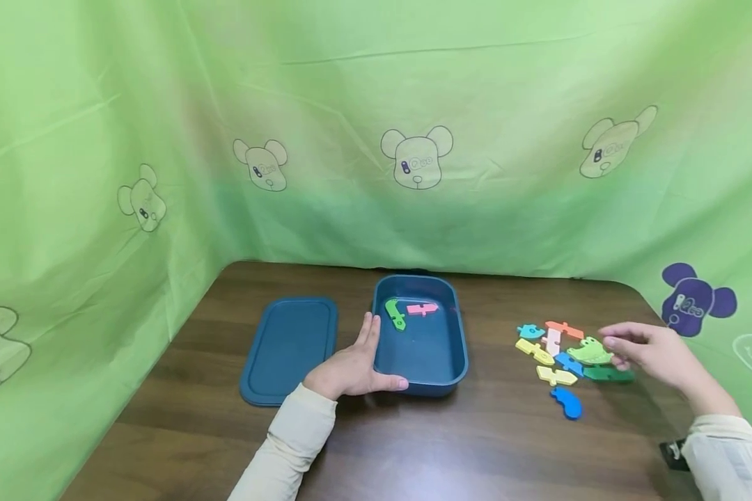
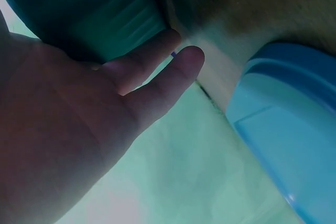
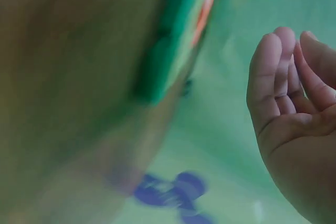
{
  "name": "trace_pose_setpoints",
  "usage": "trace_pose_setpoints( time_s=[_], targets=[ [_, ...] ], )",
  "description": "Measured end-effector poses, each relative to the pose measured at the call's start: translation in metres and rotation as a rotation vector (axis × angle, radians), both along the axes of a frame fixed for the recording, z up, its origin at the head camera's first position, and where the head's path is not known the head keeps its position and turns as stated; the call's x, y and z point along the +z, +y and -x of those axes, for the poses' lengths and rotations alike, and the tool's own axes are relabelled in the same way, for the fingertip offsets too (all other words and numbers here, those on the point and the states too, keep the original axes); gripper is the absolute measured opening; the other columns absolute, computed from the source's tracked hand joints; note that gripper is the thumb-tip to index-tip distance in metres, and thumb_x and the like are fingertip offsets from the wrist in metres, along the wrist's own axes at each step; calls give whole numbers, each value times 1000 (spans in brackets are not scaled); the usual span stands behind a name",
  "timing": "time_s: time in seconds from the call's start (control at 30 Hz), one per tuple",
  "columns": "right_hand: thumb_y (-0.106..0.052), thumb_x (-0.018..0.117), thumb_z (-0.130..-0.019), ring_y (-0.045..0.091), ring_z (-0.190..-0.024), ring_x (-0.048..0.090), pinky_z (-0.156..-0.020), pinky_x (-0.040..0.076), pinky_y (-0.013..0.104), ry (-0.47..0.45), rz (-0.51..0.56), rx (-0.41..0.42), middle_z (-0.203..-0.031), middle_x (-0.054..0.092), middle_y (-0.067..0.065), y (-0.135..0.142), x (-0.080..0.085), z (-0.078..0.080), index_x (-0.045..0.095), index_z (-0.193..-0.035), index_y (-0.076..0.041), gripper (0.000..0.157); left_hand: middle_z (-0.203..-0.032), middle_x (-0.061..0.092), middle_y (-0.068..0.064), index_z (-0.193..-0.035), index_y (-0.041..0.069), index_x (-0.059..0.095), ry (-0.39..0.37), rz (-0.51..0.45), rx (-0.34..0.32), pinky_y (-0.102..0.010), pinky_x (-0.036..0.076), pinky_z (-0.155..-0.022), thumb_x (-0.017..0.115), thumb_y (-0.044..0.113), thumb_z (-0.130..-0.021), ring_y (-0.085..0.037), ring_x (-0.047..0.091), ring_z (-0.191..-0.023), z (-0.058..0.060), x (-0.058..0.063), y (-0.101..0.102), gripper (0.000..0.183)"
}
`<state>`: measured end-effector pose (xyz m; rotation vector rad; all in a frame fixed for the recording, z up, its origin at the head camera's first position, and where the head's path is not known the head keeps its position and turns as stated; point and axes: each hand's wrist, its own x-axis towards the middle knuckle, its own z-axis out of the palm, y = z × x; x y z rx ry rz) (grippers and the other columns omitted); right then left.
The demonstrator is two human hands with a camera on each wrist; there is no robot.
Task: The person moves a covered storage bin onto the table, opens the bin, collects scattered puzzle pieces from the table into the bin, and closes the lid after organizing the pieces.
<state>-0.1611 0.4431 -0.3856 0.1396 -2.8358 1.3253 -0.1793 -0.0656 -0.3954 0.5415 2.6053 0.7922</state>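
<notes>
A dark blue box (image 1: 423, 362) stands near the middle of the table, with a green piece (image 1: 396, 315) and a pink piece (image 1: 422, 309) lying in it. My left hand (image 1: 354, 362) rests against the box's left side, fingers straight and thumb spread along the front. Over the right edge of a group of colourful flat pieces hovers my right hand (image 1: 654, 355), its fingers loosely bent with nothing seen between them. Closest to it are a light green crocodile-head piece (image 1: 590, 351) and a dark green piece (image 1: 609, 374), which shows blurred in the right wrist view.
Left of the box lies its flat blue lid (image 1: 293, 344). Yellow pieces (image 1: 556, 376), an orange piece (image 1: 565, 329), and a blue rounded piece (image 1: 567, 403) are among the group. A small black object (image 1: 673, 454) sits by the right sleeve. Green cloth (image 1: 413, 229) surrounds the table.
</notes>
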Motion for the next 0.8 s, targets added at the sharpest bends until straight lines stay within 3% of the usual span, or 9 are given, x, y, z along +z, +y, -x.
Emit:
trace_pose_setpoints(
  time_s=[0.07,0.13,0.23,0.37,0.57,0.63,0.73,0.8],
  targets=[
    [-3,64,-99,18,-70,69,-63,58,32,-29,99,-4,-85,73,2,16,-9,-8,76,-106,-16,19,-168,-14,-2,-163,18,-8,2,-5,-4,-38,52,-85,70,69,-82,-36,57,-124,0,-1,0,124],
    [2,62,-98,17,-70,70,-64,58,32,-64,202,1,-88,74,-1,30,-19,-15,76,-100,-29,34,-168,-14,-3,-163,17,-8,4,-6,-9,-40,52,-88,70,69,-83,-37,54,-128,1,-2,-1,123],
    [5,60,-99,17,-71,70,-65,58,32,-108,288,-1,-90,73,-4,46,-30,-22,76,-99,-34,42,-168,-15,-4,-163,17,-9,6,-16,-19,-39,52,-86,69,69,-83,-37,54,-128,1,-3,-1,123],
    [1,60,-100,15,-73,68,-67,58,31,-180,306,1,-92,71,-7,59,-38,-25,73,-101,-42,45,-168,-16,-4,-163,16,-9,10,-16,-21,-38,52,-81,70,68,-84,-37,58,-123,2,-4,-2,123],
    [0,57,-102,13,-76,65,-69,57,30,-303,274,65,-93,69,-4,66,-40,-24,68,-103,-48,49,-168,-17,-4,-163,16,-8,-3,-32,-21,-39,53,-82,70,67,-84,-39,55,-126,2,-4,-4,123],
    [-2,59,-101,12,-76,64,-68,57,30,-312,221,55,-93,69,-3,64,-38,-22,69,-110,-41,42,-168,-16,-4,-163,16,-8,-6,-40,-20,-39,52,-83,71,67,-84,-39,54,-127,2,-4,-4,123],
    [-2,60,-100,12,-74,62,-66,56,30,-311,124,48,-91,66,0,60,-34,-21,69,-124,-2,25,-168,-17,-3,-163,16,-8,-9,-46,-19,-39,52,-86,71,66,-84,-38,52,-130,2,-4,-3,122],
    [-2,61,-99,11,-73,61,-65,56,30,-304,63,37,-89,65,1,57,-32,-22,51,-129,21,39,-167,-18,-3,-163,16,-8,-10,-51,-25,-39,52,-87,71,65,-85,-38,52,-130,2,-4,-2,122]
  ],
)
